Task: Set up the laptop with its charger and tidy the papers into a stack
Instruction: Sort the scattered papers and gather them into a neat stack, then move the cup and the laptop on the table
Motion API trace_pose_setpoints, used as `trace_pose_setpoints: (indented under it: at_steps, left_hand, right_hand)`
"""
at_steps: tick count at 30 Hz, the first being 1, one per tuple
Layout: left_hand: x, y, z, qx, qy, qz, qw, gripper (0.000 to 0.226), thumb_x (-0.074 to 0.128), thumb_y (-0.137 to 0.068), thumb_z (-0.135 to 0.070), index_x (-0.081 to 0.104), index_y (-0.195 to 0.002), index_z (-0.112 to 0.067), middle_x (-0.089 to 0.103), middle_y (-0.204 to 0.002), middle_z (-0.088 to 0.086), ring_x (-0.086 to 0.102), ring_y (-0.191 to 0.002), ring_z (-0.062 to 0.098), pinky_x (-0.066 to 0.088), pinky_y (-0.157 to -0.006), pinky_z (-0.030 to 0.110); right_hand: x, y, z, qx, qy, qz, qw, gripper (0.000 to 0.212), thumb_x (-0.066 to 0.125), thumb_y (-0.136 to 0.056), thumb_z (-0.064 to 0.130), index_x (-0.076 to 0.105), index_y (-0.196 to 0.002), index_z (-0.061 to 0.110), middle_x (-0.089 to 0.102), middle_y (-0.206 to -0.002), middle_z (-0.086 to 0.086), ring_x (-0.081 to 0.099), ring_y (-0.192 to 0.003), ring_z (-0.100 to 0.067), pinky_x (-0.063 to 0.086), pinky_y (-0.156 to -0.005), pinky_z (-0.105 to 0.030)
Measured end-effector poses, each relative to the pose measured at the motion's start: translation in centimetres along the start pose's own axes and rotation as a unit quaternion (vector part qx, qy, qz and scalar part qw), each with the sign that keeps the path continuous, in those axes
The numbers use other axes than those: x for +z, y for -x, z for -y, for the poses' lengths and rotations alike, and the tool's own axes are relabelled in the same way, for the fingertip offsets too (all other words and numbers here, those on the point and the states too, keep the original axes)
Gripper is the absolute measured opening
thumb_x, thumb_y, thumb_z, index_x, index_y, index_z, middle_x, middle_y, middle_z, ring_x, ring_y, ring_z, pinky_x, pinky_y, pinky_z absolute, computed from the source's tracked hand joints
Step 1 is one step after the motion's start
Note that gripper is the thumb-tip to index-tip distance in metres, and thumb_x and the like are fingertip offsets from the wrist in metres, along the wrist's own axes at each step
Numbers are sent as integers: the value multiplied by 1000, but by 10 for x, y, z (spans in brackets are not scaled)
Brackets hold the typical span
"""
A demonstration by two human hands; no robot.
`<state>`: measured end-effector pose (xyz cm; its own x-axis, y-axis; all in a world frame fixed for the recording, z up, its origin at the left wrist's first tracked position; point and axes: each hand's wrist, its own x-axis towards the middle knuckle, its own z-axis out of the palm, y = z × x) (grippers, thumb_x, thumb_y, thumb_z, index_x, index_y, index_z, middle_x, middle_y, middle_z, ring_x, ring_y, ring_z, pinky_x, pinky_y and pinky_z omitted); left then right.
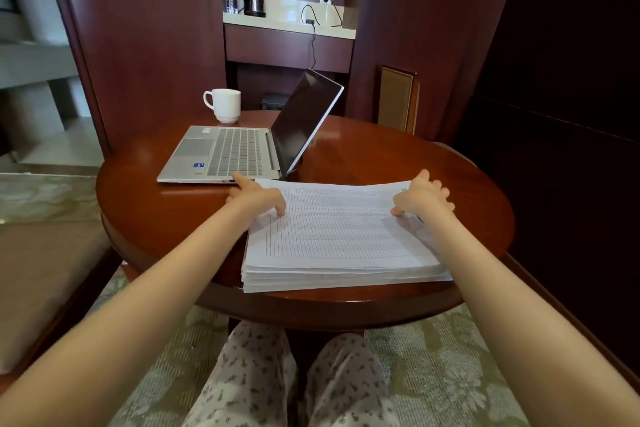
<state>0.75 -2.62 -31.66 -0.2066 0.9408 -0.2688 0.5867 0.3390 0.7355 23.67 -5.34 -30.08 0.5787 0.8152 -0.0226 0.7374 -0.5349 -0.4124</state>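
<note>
Stack (pixel 339 239) between hands (pixel 258 198) (pixel 420 196), touching both

Right rear: bare worktop (pixel 398 152) beyond the paper stack (pixel 339 239).
Left rear: open laptop (pixel 239 152) and mug (pixel 225 105) block passage.
Left front: bare worktop strip beside the stack.

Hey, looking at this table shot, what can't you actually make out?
Head view: where the charger cable ends; it drops behind the laptop lid.
Head view: the print on the papers; too small and blurred.
Head view: what the cup holds; the camera angle hides its inside.
Head view: what the blue item at the stack's right edge is; the right hand covers most of it.
</note>
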Motion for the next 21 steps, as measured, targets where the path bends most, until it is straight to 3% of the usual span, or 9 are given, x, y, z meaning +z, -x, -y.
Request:
trace_pose_setpoints:
  at_steps: [3,6,11,14,18,21]
  left_hand:
    - [-19,-6,0,5,63,19,998,91,64,-81,-5,3,-148,-10,23,-149,16,27,-135,35,34,-105,41]
    - [-39,-14,0,3,102,-14,995,62,59,-86,-7,29,-139,-10,38,-141,15,40,-127,33,40,-103,37]
    - [-63,-26,8,35,147,-31,988,58,54,-87,-2,31,-139,-9,37,-144,10,34,-132,28,34,-104,33]
    - [-75,-32,14,62,149,-28,987,52,52,-88,-4,37,-137,-9,41,-141,9,37,-128,25,33,-93,31]
    - [-92,-47,17,73,141,-37,987,53,52,-88,-5,36,-138,-12,39,-141,11,36,-130,27,33,-101,36]
    - [-103,-67,20,81,136,-54,986,49,52,-88,-4,41,-135,-13,39,-142,9,37,-130,26,35,-100,35]
  right_hand:
    - [-2,5,17,-62,13,-29,998,83,65,-83,11,13,-147,13,28,-145,-16,26,-134,-34,28,-107,-46]
    - [1,14,44,-141,-38,-41,988,64,60,-87,12,28,-143,13,35,-142,-14,33,-131,-33,33,-106,-44]
    - [15,37,93,-276,-122,1,953,23,54,-88,6,65,-109,9,63,-113,-9,58,-107,-25,51,-89,-34]
    - [31,45,123,-315,-143,60,936,22,56,-88,9,65,-108,13,62,-115,-4,57,-109,-22,48,-87,-29]
    - [50,40,155,-335,-146,114,924,27,57,-87,11,61,-113,14,59,-121,-4,55,-110,-19,42,-79,-24]
    - [61,35,179,-337,-148,144,918,28,57,-88,10,59,-116,14,57,-120,-4,55,-99,-18,40,-74,-23]
